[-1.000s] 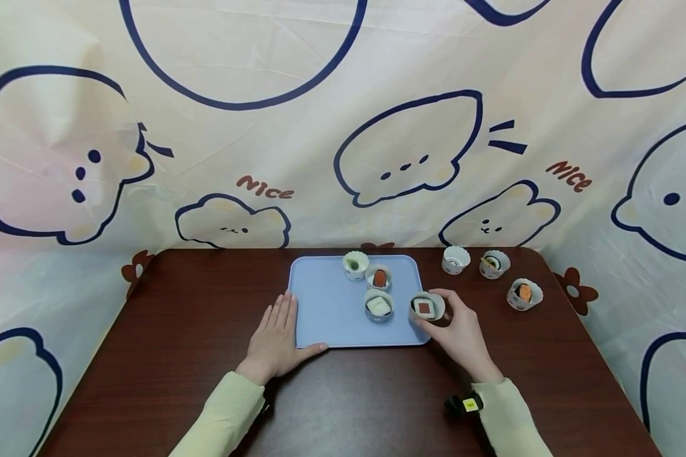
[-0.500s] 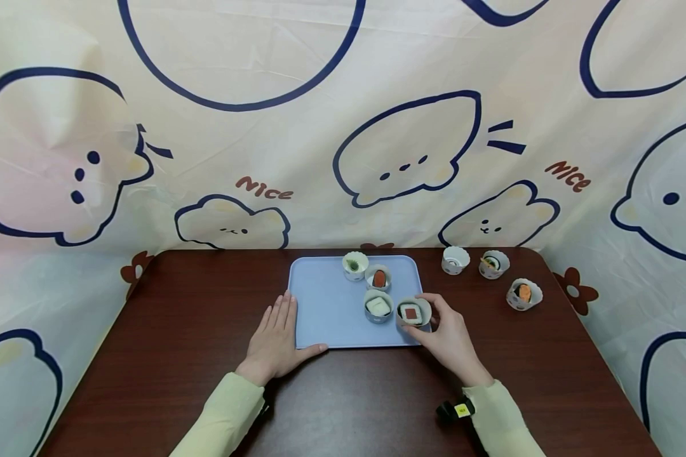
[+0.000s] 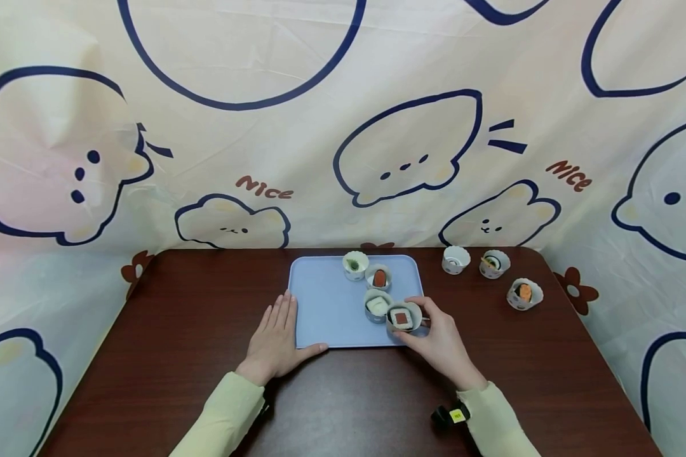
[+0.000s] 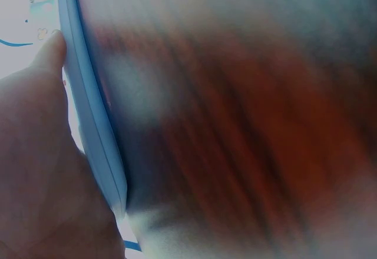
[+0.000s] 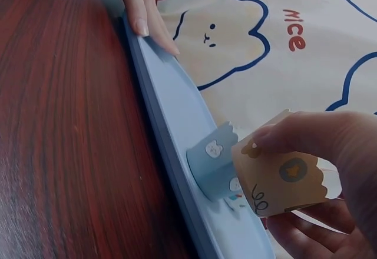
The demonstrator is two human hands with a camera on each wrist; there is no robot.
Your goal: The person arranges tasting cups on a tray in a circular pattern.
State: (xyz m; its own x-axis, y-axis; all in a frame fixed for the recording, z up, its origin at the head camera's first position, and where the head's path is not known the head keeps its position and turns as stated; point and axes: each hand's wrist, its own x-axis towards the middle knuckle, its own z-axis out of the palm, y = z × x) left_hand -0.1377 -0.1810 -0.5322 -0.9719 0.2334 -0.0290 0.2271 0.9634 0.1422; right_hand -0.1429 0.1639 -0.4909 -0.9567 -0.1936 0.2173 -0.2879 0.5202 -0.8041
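My right hand (image 3: 443,343) pinches a paper baking cup (image 3: 415,313) between thumb and fingers. Inside is a toy-like sushi roll with a white top and a red-brown square centre. It hangs over the right part of a light blue tray (image 3: 331,324); in the right wrist view the cup's printed wall (image 5: 268,182) looks raised above the tray. Close beside it stands a bluish cup (image 3: 375,319) holding a white piece. My left hand (image 3: 273,343) lies with straight fingers along the tray's left edge, thumb at the front corner.
Further back on the tray stand a cup (image 3: 353,275) with a green-topped piece and a cup (image 3: 370,277) with a reddish piece. Right of the tray, on the brown table (image 3: 206,298), are a white cup (image 3: 454,269), a second cup (image 3: 491,274) and one with an orange piece (image 3: 519,306).
My right hand has carried the cup leftward from the tray's right edge to beside the bluish cup. My left hand has stayed in place.
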